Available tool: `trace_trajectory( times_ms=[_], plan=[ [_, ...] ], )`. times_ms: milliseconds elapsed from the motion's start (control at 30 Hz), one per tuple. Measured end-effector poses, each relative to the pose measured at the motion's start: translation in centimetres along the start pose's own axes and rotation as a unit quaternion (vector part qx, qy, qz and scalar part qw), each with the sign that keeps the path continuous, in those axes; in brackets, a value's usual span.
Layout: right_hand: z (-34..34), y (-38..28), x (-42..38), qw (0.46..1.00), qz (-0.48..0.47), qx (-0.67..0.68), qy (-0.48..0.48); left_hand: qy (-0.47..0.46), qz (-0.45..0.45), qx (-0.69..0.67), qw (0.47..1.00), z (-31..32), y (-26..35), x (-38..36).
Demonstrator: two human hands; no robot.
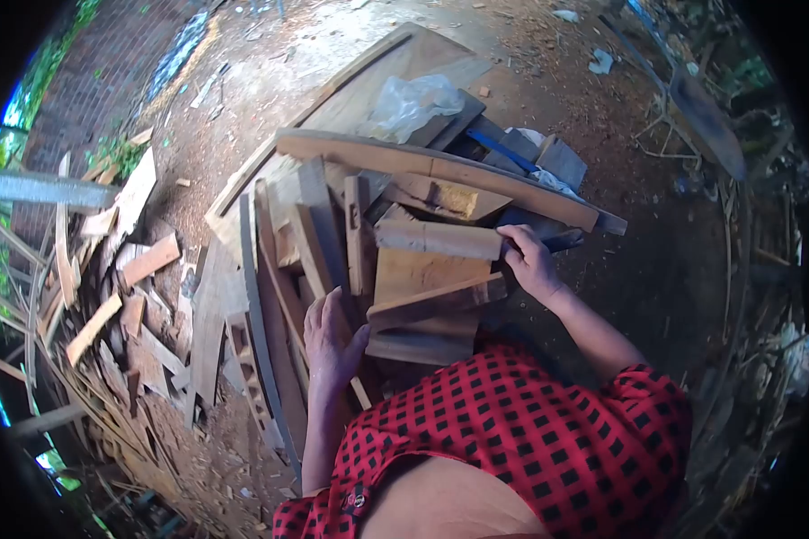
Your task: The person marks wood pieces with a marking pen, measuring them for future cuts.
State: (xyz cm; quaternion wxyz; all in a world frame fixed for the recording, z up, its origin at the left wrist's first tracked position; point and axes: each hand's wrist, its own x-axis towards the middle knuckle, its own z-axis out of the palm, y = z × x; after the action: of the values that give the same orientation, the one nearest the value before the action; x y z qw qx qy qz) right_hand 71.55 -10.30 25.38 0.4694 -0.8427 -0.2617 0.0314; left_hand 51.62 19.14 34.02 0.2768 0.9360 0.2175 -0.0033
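Note:
My right hand (532, 262) has its fingers curled over the right end of a short wooden block (436, 240). Beneath that block lies a wide yellowish board (422, 277), with a darker wooden piece (436, 301) slanting across its near side. My left hand (331, 340) rests over the pile on the left, its fingers stretched out and the thumb apart, and grips nothing. A narrow wooden strip (315, 251) runs away from me just beyond its fingertips. Beside it stands a slotted wooden piece (357, 234).
A long curved plank (440, 166) crosses behind the pile. Beyond it are a clear plastic bag (415, 103) and a blue-handled tool (503, 151). Scrap wood (148, 260) litters the ground at left. A metal shovel-like blade (706, 121) lies at the far right.

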Motion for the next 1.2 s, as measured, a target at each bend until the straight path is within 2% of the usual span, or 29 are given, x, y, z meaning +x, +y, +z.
trace_trajectory(
  times_ms=[167, 233, 300, 433, 600, 733, 800, 833, 900, 1033, 1100, 1200],
  plan=[
    [0.0, -1.6, -2.2, 0.996, -0.024, -0.089, -0.001, 0.019, -0.031, -0.110, 0.993, -0.2, -3.4, -5.3],
    [-0.9, -2.0, -2.4, 0.987, -0.032, -0.157, -0.023, 0.044, -0.006, -0.099, 0.994, 0.6, -4.7, -7.1],
    [-1.8, -1.9, -2.5, 0.959, 0.026, -0.273, -0.069, 0.035, 0.019, -0.088, 0.995, 1.4, -5.5, -8.2],
    [-2.5, -0.8, -3.2, 0.934, 0.078, -0.336, -0.090, 0.037, 0.061, -0.047, 0.996, 1.8, -5.3, -8.8],
    [-3.6, 0.1, -3.0, 0.907, 0.049, -0.399, -0.127, 0.055, -0.012, -0.011, 0.998, 2.7, -3.4, -8.0],
    [-4.7, -0.1, -1.1, 0.907, 0.052, -0.363, -0.209, 0.051, -0.024, 0.025, 0.998, 4.5, 0.1, -7.0],
    [-5.1, -0.7, -0.2, 0.926, -0.001, -0.302, -0.226, 0.058, -0.033, 0.011, 0.998, 6.4, 1.3, -6.9],
    [-5.2, -0.7, 0.2, 0.928, -0.001, -0.294, -0.228, 0.079, -0.029, -0.013, 0.996, 7.5, 1.6, -6.4],
    [-5.0, -0.4, 0.1, 0.946, -0.105, -0.221, -0.211, 0.070, -0.027, 0.003, 0.997, 9.6, 1.6, -6.2],
    [-3.2, -1.0, -0.4, 0.932, -0.175, -0.207, -0.240, 0.070, -0.004, -0.038, 0.997, 12.8, 1.4, -6.3],
    [-2.0, -0.7, -0.5, 0.928, -0.194, -0.212, -0.238, 0.095, 0.042, -0.055, 0.993, 14.0, 0.9, -6.6],
    [0.0, -0.5, -0.6, 0.946, -0.223, -0.165, -0.169, 0.063, 0.025, -0.069, 0.995, 13.4, 0.7, -6.2]
  ],
)
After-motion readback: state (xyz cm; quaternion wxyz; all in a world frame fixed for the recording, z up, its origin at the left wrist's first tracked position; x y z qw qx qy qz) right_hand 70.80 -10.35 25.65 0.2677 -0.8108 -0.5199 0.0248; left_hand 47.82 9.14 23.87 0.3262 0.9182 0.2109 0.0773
